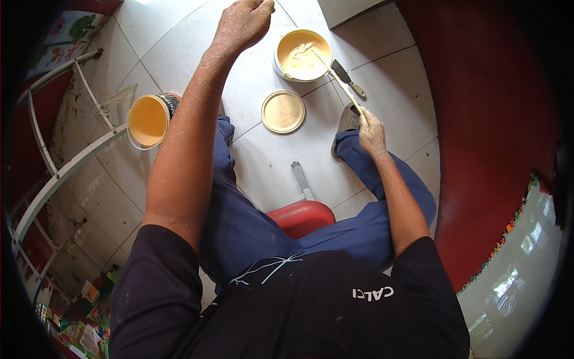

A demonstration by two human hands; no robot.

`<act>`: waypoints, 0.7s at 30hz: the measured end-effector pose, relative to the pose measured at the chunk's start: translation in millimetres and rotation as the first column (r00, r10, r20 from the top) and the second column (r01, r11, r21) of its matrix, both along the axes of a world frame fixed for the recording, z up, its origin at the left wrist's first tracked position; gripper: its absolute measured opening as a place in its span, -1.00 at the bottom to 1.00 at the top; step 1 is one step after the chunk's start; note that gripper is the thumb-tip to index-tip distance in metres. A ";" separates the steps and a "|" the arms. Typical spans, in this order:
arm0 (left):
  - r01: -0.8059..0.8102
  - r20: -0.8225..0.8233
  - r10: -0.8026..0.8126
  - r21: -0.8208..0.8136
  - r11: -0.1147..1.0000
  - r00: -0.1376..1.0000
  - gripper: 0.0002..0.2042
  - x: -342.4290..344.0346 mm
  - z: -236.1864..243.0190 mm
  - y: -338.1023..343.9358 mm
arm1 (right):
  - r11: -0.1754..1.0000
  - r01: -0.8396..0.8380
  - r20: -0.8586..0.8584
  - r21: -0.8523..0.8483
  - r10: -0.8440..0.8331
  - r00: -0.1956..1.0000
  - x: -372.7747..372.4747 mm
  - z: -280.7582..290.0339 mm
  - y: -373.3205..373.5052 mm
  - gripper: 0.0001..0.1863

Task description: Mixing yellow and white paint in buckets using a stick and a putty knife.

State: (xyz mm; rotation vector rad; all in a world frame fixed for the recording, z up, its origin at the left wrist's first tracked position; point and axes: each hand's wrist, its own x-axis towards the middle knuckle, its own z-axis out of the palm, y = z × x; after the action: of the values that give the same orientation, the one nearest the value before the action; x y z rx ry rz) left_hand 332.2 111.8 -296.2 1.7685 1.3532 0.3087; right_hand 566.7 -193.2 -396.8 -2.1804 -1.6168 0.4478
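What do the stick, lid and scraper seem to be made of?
Stick: perhaps wood; slim and pale, no grain visible.
Lid: probably plastic; matte face, thin raised rim.
Scraper: the flat, dark blade looks like dull metal; the paler handle could be wood or plastic.

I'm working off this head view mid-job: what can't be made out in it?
All in the head view:
Left hand: the upper edge crops it; whether it holds anything is unclear.
Stick in the right hand: its far end is hidden in the yellow paste.
Orange-lined bucket: the left forearm hides part of its side.
Pale box-like thing: cut off by the upper edge.
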 end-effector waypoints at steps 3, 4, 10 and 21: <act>0.096 0.040 -0.108 0.224 0.970 0.993 -0.55 -6.5 -29.6 7.2 | 0.924 0.267 -0.484 -0.272 -0.371 0.793 -18.4 -33.3 15.8 -0.72; 0.097 0.017 -0.102 0.199 0.975 0.995 -0.55 -4.3 -25.1 1.5 | 0.903 0.304 -0.603 -0.304 -0.430 0.673 -25.8 -44.8 16.2 -0.74; 0.091 -0.004 -0.092 0.200 0.976 0.996 -0.56 -4.2 -16.4 -0.6 | 0.809 0.367 -0.755 -0.459 -0.573 0.320 -45.3 -86.3 26.3 -0.76; 0.013 -0.045 -0.010 0.065 0.998 0.999 -0.52 4.0 1.5 -2.3 | 0.792 0.387 -0.662 -0.473 -0.609 0.437 -39.9 -113.6 23.6 -0.75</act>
State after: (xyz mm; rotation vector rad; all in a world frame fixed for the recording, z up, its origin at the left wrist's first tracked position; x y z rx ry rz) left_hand 336.3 109.5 -294.7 1.8457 1.3780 0.3122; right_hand 526.8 -169.5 -510.4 -1.9980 -0.3774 1.2621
